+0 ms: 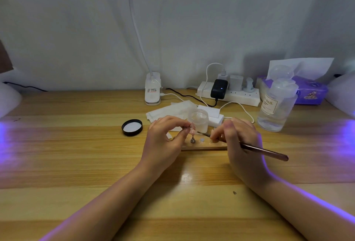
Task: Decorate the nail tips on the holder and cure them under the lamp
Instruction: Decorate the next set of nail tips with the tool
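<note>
One nail tip (192, 130) pinched in left hand (165, 140), right hand (239, 140) grasping brush (249, 147) at it; decorating underway, curing judged pending.

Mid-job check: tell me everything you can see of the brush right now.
The brush is a slim tool with a glossy, metallic brown-rose handle and a fine dark tip. The right hand grips it near the front, fingers curled round it, so the middle of the shaft is hidden. It lies tilted, handle end pointing lower right above the table, tip pointing left toward the nail tip that the left hand pinches over the wooden holder. Whether the bristles touch the nail tip cannot be told.
</note>
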Action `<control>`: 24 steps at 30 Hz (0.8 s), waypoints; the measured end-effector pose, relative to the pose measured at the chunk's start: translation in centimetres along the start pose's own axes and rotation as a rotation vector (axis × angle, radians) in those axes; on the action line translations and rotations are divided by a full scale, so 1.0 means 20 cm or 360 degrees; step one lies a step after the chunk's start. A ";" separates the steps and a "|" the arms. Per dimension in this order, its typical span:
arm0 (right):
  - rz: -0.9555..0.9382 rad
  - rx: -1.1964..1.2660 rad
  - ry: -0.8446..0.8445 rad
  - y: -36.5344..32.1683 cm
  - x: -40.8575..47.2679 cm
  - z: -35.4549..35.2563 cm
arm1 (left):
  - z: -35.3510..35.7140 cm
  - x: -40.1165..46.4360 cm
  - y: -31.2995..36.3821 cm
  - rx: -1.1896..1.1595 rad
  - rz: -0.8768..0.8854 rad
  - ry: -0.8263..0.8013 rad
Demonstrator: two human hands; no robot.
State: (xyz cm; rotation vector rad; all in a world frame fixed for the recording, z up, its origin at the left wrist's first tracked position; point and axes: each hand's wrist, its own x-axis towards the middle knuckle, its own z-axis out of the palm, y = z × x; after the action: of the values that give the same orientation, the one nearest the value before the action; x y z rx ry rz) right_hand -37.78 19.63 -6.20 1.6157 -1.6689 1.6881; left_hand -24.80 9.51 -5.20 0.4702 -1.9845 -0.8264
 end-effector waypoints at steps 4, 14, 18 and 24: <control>0.0043 0.0165 0.0039 -0.02 0.01 0.00 | -0.01 0.00 0.00 -0.0034 -0.0003 0.0014; -0.0072 0.0062 -0.0018 0.00 0.00 0.01 | -0.01 0.00 0.01 -0.0109 -0.0063 0.0017; -0.0189 0.0007 -0.0040 0.01 0.00 0.02 | -0.01 0.00 0.01 -0.0104 -0.0040 -0.0006; -0.0215 0.0080 -0.0109 0.00 -0.02 0.03 | -0.01 0.00 0.01 -0.0083 -0.0045 0.0019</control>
State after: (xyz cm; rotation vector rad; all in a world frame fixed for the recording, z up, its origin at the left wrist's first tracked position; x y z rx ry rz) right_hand -37.46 19.31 -6.68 1.7860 -1.5208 1.6382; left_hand -24.61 9.56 -4.94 0.4724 -1.9447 -0.8890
